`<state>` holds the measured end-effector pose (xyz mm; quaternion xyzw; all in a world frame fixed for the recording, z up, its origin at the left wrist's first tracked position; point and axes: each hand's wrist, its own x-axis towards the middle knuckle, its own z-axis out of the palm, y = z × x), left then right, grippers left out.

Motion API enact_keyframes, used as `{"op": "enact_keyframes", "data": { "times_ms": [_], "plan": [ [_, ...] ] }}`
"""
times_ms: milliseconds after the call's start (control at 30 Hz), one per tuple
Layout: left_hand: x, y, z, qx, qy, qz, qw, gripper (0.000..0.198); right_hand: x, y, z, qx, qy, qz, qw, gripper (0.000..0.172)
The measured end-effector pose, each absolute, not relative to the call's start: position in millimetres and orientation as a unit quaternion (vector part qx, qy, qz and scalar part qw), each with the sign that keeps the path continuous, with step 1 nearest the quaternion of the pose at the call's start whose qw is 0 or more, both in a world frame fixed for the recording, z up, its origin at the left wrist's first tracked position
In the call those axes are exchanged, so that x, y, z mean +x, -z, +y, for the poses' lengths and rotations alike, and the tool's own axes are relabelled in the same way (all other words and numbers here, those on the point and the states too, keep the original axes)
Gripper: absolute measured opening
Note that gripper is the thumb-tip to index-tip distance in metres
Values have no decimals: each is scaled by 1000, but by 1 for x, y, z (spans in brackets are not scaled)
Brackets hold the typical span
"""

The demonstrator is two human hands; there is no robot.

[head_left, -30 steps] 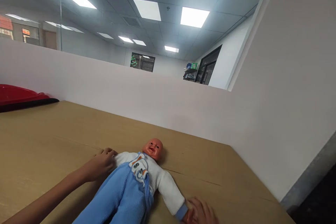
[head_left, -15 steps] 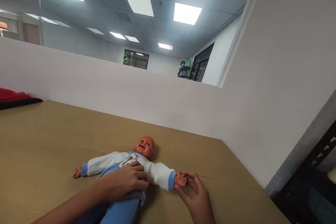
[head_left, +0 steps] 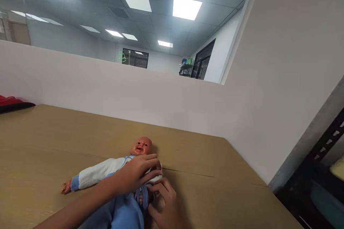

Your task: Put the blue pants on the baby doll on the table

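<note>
Head view showed a plastic baby doll in a white top and light blue trousers [head_left: 107, 171] lying face up on a brown cardboard-covered tabletop [head_left: 48, 139]. The left hand [head_left: 139, 172] lay across the doll's chest, fingers curled over the white cloth and pressing on it. Just below and right of it, the right hand [head_left: 163, 204] met the doll's side, its fingers bent in around the blue fabric and the doll's near arm, which was hidden under both hands. The doll's head [head_left: 141, 146] rested just beyond the left hand's knuckles, and its other sleeve stretched away to the left of that hand, ending in a blue cuff and a small bare hand. A white partition wall [head_left: 134, 89] stood beyond the hands. Far left of them sat a red and black object [head_left: 12, 103]. No writing could be read anywhere.
</note>
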<state>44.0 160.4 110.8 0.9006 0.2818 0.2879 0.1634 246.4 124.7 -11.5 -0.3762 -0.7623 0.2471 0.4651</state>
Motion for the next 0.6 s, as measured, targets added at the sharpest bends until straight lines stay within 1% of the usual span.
{"op": "enact_keyframes", "data": {
  "times_ms": [67, 133, 233, 333, 400, 467, 533, 600],
  "plan": [
    [40, -115, 164, 920, -228, 256, 190, 29, 245, 10, 117, -378, -246, -751, 482, 43],
    [29, -114, 165, 932, -173, 245, 206, 15, 243, 9, 110, -372, -248, -736, 508, 40],
    [13, -107, 165, 916, -152, 277, 246, 21, 240, 13, 105, -367, -251, -721, 531, 34],
    [10, -99, 166, 904, -157, 292, 271, 12, 233, 25, 108, -397, -255, -702, 534, 33],
    [16, -95, 169, 904, -175, 285, 268, 15, 228, 35, 114, -391, -308, -663, 559, 27],
    [25, -89, 174, 901, -205, 279, 262, 22, 222, 42, 120, -347, -418, -602, 586, 26],
    [34, -82, 181, 894, -226, 285, 261, 26, 219, 48, 126, -306, -512, -531, 602, 32],
    [39, -74, 187, 888, -234, 303, 256, 27, 219, 53, 131, -308, -540, -482, 617, 43]
  ]
}}
